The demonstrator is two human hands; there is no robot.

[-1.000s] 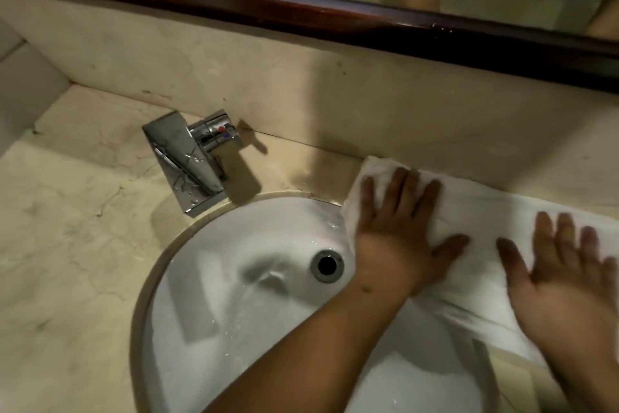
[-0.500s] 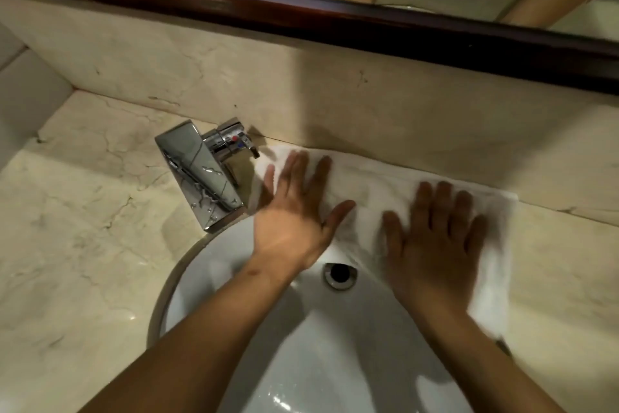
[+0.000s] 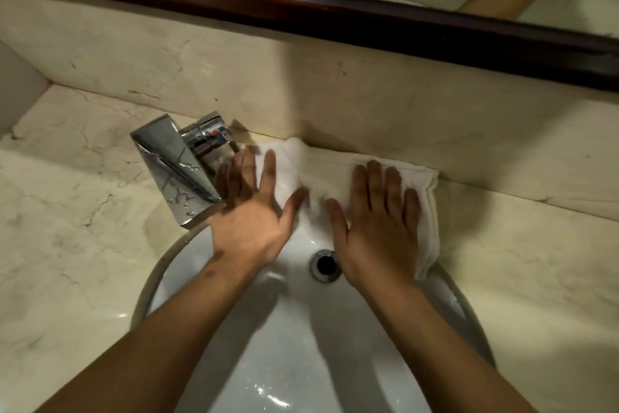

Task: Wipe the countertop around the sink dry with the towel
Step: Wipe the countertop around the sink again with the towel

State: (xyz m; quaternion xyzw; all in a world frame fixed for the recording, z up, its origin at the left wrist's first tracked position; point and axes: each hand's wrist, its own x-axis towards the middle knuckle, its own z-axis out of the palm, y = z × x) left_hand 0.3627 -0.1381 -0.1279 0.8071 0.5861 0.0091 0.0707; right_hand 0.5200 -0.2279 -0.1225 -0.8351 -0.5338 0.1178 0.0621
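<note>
The left hand [image 3: 249, 211] lies flat with its fingers straight and fanned apart, gripping nothing; its thumb and forefinger press on the left end of the white towel [image 3: 321, 171], and its outer fingers sit just beside the chrome faucet [image 3: 174, 165] at its 10 o'clock. The right hand [image 3: 375, 221] is likewise flat, fingers straight and a little spread, pressing down on the towel's right half. The towel is a folded strip lying from the left hand's 1 o'clock across to the right hand's 3 o'clock, on the marble table [image 3: 67, 211] along the far rim of the sink [image 3: 294, 345], its far edge touching the wall [image 3: 301, 88] and its right end hanging over the rim. The drain [image 3: 325, 265] shows between the wrists. At 12 o'clock runs the dark mirror frame [image 3: 335, 17].
</note>
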